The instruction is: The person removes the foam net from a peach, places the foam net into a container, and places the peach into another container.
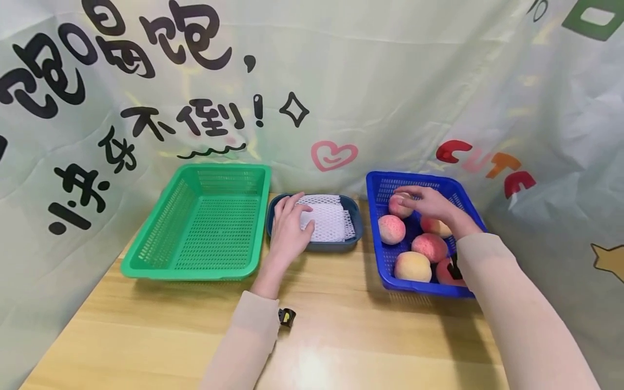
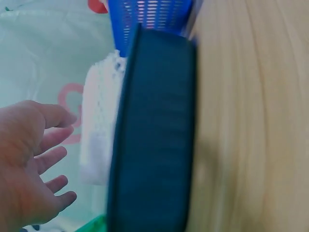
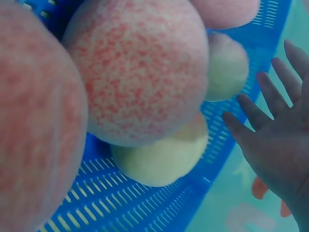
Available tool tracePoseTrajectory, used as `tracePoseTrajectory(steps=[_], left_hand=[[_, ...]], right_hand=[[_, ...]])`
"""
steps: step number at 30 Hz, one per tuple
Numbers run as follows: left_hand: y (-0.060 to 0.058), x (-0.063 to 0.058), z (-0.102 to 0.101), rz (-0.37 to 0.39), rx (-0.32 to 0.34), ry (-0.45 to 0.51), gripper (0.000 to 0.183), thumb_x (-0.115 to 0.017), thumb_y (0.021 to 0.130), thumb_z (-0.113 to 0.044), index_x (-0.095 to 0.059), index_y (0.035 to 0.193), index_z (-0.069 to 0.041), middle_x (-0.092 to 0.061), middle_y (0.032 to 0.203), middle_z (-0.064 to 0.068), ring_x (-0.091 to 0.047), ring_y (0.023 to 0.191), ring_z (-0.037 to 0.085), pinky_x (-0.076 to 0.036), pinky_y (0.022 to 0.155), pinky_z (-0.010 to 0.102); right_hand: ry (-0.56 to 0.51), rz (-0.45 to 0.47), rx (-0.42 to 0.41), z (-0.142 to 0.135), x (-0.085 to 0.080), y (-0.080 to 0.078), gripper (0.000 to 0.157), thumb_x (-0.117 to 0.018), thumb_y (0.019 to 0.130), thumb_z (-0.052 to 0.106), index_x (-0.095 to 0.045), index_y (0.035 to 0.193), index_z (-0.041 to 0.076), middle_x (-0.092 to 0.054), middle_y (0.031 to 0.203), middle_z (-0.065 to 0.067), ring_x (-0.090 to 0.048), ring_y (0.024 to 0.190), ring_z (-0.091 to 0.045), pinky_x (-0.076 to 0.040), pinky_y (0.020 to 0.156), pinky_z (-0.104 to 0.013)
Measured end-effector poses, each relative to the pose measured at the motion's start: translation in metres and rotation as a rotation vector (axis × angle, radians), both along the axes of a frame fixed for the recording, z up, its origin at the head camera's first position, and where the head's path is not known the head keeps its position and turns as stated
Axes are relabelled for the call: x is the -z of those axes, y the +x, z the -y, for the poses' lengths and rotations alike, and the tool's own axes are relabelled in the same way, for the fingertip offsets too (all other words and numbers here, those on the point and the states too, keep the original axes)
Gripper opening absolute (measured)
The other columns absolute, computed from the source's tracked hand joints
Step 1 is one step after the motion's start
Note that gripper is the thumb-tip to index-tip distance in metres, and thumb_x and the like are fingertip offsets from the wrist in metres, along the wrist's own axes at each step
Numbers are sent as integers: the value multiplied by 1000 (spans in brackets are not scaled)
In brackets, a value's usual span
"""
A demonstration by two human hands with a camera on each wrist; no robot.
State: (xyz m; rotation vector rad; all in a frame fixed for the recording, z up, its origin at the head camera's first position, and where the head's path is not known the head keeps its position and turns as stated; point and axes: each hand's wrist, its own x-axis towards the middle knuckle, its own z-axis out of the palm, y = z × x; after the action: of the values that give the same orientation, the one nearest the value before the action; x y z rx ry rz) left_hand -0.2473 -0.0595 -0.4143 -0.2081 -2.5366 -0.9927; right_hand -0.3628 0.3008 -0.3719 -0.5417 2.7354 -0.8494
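Note:
My left hand (image 1: 288,230) hovers over the left side of a small dark blue-grey tray (image 1: 333,247). Folded white foam netting (image 1: 325,223) lies in that tray; in the left wrist view the fingers (image 2: 54,158) are loosely spread and the palm holds nothing. On the right, a blue plastic basket (image 1: 414,285) contains several pink-and-yellow peaches (image 1: 429,247). My right hand (image 1: 431,206) reaches over its far part, fingertips overlapping the farthest peach (image 1: 397,208) in the head view. The right wrist view shows those fingers (image 3: 273,94) straight and spread, with no fruit between them.
To the left stands a larger green perforated basket (image 1: 209,233) with a bare bottom. All three containers are on a light wooden table (image 1: 331,314). A pale printed cloth (image 1: 390,97) hangs right behind them. A small black device (image 1: 287,317) sits at the left wrist.

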Motion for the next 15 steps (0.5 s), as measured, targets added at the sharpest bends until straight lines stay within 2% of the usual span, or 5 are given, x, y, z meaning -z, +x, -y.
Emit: tracePoseTrajectory(steps=[5, 7, 10, 15], left_hand=[[5, -13, 14, -125, 13, -12, 24, -74, 91, -10, -73, 114, -4, -51, 154, 8, -37, 143, 38, -35, 115, 54], [8, -21, 23, -146, 10, -30, 25, -74, 91, -10, -72, 115, -3, -51, 154, 8, -37, 142, 38, -35, 115, 55], [13, -34, 37, -141, 0, -76, 32, -72, 92, -14, -71, 122, -4, -49, 156, 8, -36, 144, 38, -33, 117, 55], [23, -54, 67, -83, -30, -179, 49, -69, 96, -25, -61, 139, -4, -41, 162, 11, -31, 149, 40, -27, 121, 57]], right_hand=[[4, -74, 42, 1, -12, 12, 64, -56, 106, 46, -43, 157, 9, -37, 161, -25, -30, 149, -50, -26, 115, -71], [6, -112, 69, 1, -19, 17, 67, -58, 105, 48, -42, 158, 11, -36, 163, -24, -29, 149, -49, -25, 115, -72], [18, -166, 100, 3, -32, 26, 71, -60, 103, 51, -40, 160, 13, -33, 165, -22, -27, 151, -49, -23, 115, -72], [62, -222, 121, 3, -50, 42, 76, -59, 102, 54, -36, 162, 12, -29, 166, -23, -23, 152, -49, -21, 116, -73]])
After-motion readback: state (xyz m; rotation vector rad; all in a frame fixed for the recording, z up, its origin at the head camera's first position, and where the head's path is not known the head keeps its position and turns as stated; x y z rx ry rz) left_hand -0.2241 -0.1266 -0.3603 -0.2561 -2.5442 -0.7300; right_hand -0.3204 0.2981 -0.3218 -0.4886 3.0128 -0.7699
